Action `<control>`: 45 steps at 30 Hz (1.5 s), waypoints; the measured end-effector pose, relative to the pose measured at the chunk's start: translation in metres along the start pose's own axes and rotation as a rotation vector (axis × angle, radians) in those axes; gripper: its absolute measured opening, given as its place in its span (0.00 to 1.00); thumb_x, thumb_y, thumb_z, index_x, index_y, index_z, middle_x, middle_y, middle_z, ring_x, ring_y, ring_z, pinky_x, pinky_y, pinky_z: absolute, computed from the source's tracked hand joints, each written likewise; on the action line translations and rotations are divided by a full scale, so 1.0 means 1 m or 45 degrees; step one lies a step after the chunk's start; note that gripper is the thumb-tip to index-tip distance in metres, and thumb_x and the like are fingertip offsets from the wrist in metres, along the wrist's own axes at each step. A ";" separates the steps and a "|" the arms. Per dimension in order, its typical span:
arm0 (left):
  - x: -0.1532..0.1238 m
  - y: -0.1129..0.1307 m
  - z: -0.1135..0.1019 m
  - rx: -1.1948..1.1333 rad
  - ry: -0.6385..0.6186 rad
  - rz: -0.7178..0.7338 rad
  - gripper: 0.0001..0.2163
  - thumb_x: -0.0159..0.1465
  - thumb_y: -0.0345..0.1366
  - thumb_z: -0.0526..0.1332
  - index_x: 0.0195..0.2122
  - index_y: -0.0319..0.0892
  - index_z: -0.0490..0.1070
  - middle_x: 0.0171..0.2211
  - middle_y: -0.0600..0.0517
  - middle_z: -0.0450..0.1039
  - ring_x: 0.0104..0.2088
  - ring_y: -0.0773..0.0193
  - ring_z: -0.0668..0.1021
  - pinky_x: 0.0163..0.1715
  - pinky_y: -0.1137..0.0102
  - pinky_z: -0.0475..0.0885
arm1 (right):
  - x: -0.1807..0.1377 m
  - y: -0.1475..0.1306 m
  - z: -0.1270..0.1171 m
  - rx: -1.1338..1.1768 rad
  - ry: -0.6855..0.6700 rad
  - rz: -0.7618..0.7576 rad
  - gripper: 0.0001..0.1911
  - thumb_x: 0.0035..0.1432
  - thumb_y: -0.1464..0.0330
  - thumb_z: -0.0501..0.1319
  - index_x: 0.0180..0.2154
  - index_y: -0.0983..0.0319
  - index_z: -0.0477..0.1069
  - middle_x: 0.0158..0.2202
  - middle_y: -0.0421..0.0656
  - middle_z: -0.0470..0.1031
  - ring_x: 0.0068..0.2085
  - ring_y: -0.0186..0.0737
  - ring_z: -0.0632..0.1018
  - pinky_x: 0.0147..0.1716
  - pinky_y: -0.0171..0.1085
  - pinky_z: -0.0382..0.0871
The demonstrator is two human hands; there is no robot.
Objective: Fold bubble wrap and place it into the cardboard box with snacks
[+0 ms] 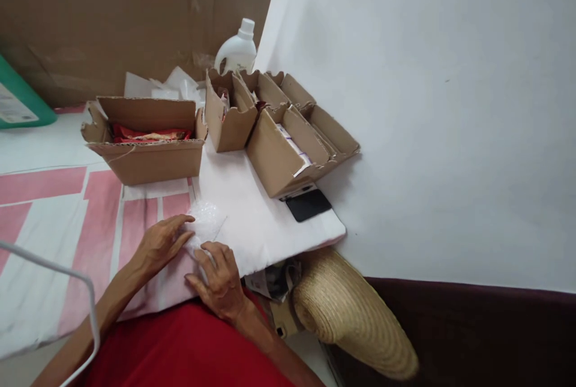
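— Looking at the lower middle of the frame: what are the hands on?

— Both are on a small piece of bubble wrap, which lies at the left edge of the white sheet, near the front of the table. The left hand lies flat and wide, fingers stretched out, with the tips resting on the wrap's left side. The right hand sits just below the wrap with its fingers bent onto the near edge. Whether it pinches the wrap, I cannot tell.

— And above them?

— A wide cardboard box with red packets inside stands at centre left, on the pink-and-white cloth. To its right is a narrower box, then a cluster of joined boxes holding white packs. A white bottle stands behind them, beside the brown cardboard at the upper left.

— Anything near the right hand?

— A black phone lies on the white sheet just below the cluster, well apart from the hand. A straw hat sits below the table's edge at lower right. A white wire hanger crosses the lower left corner.
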State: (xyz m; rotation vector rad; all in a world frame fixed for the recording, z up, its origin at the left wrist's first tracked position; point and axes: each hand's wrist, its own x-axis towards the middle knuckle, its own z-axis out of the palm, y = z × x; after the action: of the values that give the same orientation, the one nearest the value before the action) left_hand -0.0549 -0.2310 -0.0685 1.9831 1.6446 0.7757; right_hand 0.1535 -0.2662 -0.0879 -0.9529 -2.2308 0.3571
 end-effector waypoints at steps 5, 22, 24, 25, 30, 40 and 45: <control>0.007 0.006 0.001 -0.104 -0.009 -0.051 0.15 0.68 0.48 0.57 0.49 0.46 0.73 0.38 0.52 0.82 0.33 0.64 0.81 0.35 0.70 0.75 | 0.001 0.007 0.008 -0.177 0.042 0.011 0.15 0.68 0.68 0.58 0.55 0.63 0.70 0.49 0.52 0.76 0.49 0.51 0.73 0.46 0.48 0.71; -0.016 0.010 -0.004 -0.064 0.253 -0.126 0.20 0.69 0.48 0.56 0.57 0.43 0.69 0.50 0.44 0.76 0.48 0.57 0.79 0.47 0.62 0.75 | 0.034 0.032 -0.001 -0.165 -0.155 -0.295 0.12 0.72 0.72 0.51 0.48 0.63 0.72 0.39 0.47 0.78 0.42 0.45 0.74 0.44 0.45 0.66; -0.024 0.015 -0.008 0.092 0.323 0.003 0.22 0.67 0.50 0.60 0.58 0.45 0.69 0.55 0.43 0.73 0.55 0.52 0.76 0.53 0.57 0.72 | 0.038 0.031 -0.005 -0.104 -0.202 -0.254 0.11 0.71 0.72 0.52 0.47 0.63 0.72 0.37 0.47 0.78 0.40 0.45 0.74 0.42 0.44 0.65; -0.029 0.017 -0.009 0.163 0.314 0.076 0.22 0.65 0.50 0.62 0.57 0.46 0.71 0.54 0.43 0.74 0.55 0.51 0.76 0.54 0.56 0.71 | 0.040 0.031 -0.008 -0.062 -0.231 -0.233 0.11 0.70 0.72 0.53 0.47 0.63 0.73 0.36 0.47 0.77 0.40 0.45 0.74 0.41 0.44 0.65; -0.036 0.007 -0.008 0.077 0.230 -0.021 0.20 0.66 0.50 0.60 0.54 0.46 0.73 0.46 0.48 0.81 0.43 0.58 0.81 0.46 0.62 0.75 | 0.060 0.037 -0.008 0.217 -0.295 -0.002 0.12 0.72 0.71 0.52 0.49 0.61 0.73 0.42 0.46 0.80 0.43 0.43 0.77 0.44 0.40 0.68; -0.014 0.005 0.004 0.318 0.502 -0.132 0.22 0.70 0.44 0.56 0.62 0.41 0.66 0.56 0.40 0.73 0.54 0.51 0.76 0.53 0.56 0.71 | 0.105 0.053 0.021 0.125 -0.391 0.397 0.10 0.69 0.63 0.61 0.48 0.60 0.73 0.34 0.42 0.80 0.37 0.42 0.80 0.38 0.36 0.68; -0.030 0.003 0.029 0.599 0.259 0.175 0.25 0.70 0.43 0.55 0.67 0.41 0.61 0.65 0.39 0.67 0.65 0.47 0.69 0.62 0.53 0.64 | 0.099 0.048 0.013 0.007 -0.163 0.263 0.16 0.72 0.64 0.54 0.54 0.64 0.71 0.45 0.52 0.78 0.46 0.48 0.77 0.48 0.43 0.71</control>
State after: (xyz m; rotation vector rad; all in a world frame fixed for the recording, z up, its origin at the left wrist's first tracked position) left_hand -0.0366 -0.2610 -0.0923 2.4267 1.9666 0.7048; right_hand 0.1199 -0.1615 -0.0734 -1.1918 -2.2484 0.5303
